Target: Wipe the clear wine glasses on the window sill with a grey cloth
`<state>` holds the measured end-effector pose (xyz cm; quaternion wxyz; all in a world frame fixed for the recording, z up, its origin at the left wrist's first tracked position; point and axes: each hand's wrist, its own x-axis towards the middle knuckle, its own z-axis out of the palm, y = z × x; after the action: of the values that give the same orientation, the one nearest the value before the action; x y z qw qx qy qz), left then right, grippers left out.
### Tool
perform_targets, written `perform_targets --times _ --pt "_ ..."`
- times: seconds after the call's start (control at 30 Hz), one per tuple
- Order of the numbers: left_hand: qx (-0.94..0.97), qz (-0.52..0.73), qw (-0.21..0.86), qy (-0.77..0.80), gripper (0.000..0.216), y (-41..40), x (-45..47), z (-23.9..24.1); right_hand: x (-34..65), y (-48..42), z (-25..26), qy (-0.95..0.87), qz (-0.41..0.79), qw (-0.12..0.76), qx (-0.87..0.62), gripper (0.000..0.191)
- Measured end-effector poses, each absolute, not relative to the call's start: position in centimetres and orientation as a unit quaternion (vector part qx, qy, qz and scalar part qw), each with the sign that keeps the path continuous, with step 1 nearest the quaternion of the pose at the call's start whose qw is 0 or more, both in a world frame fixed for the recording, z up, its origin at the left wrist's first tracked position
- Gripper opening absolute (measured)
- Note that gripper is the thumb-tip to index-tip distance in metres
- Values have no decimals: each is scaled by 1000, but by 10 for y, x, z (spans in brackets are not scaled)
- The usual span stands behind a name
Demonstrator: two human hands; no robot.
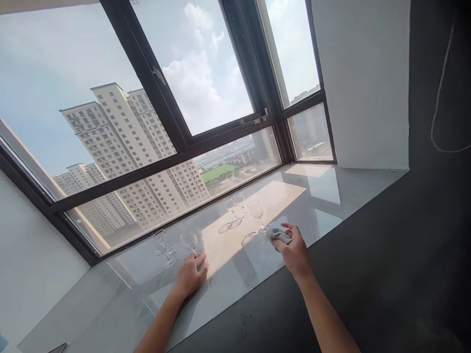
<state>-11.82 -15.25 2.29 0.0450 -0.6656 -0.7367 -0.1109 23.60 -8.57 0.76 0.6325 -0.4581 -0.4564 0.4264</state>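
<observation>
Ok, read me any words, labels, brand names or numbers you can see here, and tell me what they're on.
None can be read.
The wine glasses on the marble sill are plain and clear.
The grey cloth in the right hand shows no tag or print.
The left hand rests by a glass base.
The tower blocks outside carry no legible signs.

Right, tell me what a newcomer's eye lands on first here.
Clear stemmed wine glasses stand in sunlight on the pale stone sill under a wide dark-framed window showing tower blocks. The left hand grips one glass at its base, while the right hand clutches a grey cloth.
</observation>
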Motion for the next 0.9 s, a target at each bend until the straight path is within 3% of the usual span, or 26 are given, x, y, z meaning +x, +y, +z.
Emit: perform_targets --times 0.27,0.73,0.9 --pt "-577 -92 68 -809 54 -225 -199 20 229 -85 5 -465 438 620 -456 55" --pt "-495 -61 76 -863 62 -215 -197 12 228 -89 11 -461 425 618 -474 56" --pt "-477 -124 148 -857 45 -227 -195 14 231 -86 8 -464 429 618 -468 55"
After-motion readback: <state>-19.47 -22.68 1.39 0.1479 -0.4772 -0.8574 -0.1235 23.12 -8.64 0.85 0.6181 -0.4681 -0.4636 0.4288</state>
